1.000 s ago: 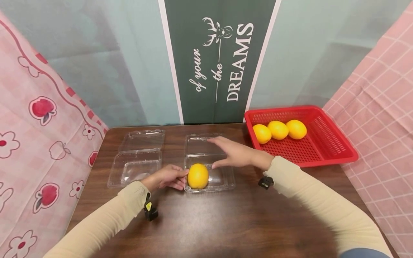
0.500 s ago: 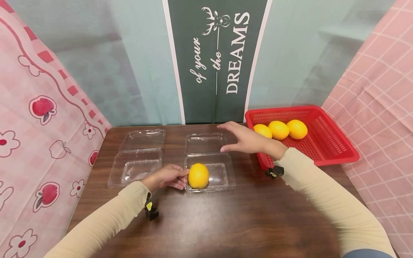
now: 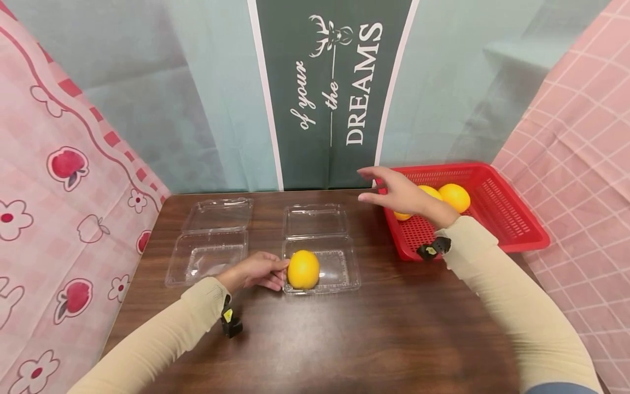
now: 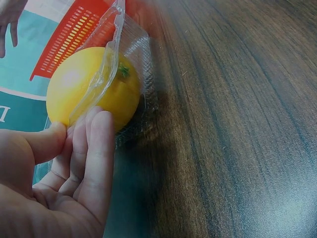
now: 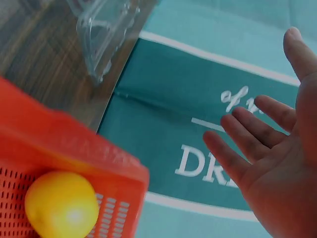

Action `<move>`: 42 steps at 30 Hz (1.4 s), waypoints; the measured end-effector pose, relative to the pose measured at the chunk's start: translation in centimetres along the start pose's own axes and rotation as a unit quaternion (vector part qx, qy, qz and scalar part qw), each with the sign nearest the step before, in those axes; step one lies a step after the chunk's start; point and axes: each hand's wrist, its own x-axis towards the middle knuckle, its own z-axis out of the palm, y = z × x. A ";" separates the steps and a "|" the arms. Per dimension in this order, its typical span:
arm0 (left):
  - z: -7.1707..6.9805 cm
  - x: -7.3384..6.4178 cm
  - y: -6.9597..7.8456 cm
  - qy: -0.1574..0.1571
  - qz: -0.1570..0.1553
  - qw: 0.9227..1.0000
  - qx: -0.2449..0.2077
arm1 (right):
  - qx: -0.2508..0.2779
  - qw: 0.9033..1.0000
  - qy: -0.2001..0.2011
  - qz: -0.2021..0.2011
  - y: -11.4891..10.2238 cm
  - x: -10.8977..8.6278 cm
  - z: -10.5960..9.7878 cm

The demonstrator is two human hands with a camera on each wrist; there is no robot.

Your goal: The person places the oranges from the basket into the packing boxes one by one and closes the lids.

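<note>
1. One yellow orange sits inside the front half of a clear container, at that half's 9 o'clock side; the lid lies open at 12 o'clock.
2. At the orange's 9 o'clock, just beside it, the left hand pinches the container's rim between thumb and fingers.
3. Near 2 o'clock from the orange, the right hand hovers at the 9 o'clock edge of a red basket, apart from it, fingers spread wide.
4. Three more oranges rest in the basket's 9-to-11 o'clock part, partly hidden by the right hand.
5. A second clear container, also open, lies between 9 and 10 o'clock on the brown desk.
6. A green cloth lettered "DREAMS" hangs at 12 o'clock.
</note>
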 end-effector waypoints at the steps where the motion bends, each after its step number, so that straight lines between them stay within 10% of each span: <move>1: 0.0 0.0 0.0 0.000 0.001 1.000 0.000 | 0.002 1.000 0.006 0.006 0.4 0.0 -0.2; 21: 0.0 -0.3 0.2 0.004 0.000 1.000 0.001 | 0.062 0.982 0.134 0.118 7.4 -1.8 -4.5; 42: 0.2 -0.2 0.2 0.003 0.000 1.000 -0.002 | 0.067 0.953 0.184 0.233 15.5 -5.1 -5.5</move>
